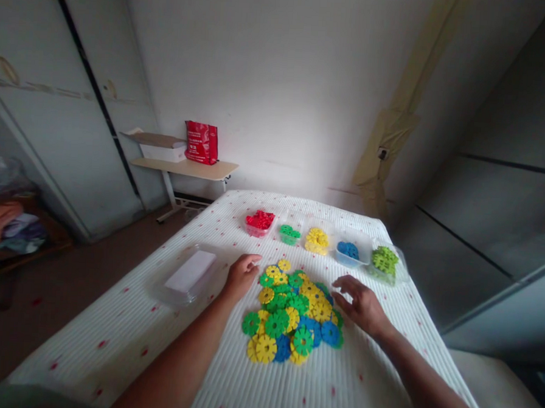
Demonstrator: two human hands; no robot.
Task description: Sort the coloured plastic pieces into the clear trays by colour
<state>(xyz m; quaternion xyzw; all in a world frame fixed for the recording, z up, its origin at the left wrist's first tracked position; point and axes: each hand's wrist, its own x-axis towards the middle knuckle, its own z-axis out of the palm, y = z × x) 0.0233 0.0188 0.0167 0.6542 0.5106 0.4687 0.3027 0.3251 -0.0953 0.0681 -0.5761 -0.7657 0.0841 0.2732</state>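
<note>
A loose pile of flower-shaped plastic discs [276,323] in yellow, green and blue lies on the white cloth between my hands. My left hand [241,278] is at the pile's upper left edge, fingers loosely bent and a little apart, with nothing seen in it. On the other side, my right hand [362,303] hovers by the pile's right edge, thumb and fingers apart and nothing visible between them. Beyond the pile stands a row of clear tubs: red pieces [259,219], green discs [290,232], yellow discs [317,238], blue discs [348,250] and light green pieces [384,260].
To the left of my left hand lies a clear plastic lid or tray [158,283] with a white rectangular piece [192,271] on it. A small side table [187,167] by the wall carries a red bag [202,143] and a white box [161,151]. Cabinets flank both sides.
</note>
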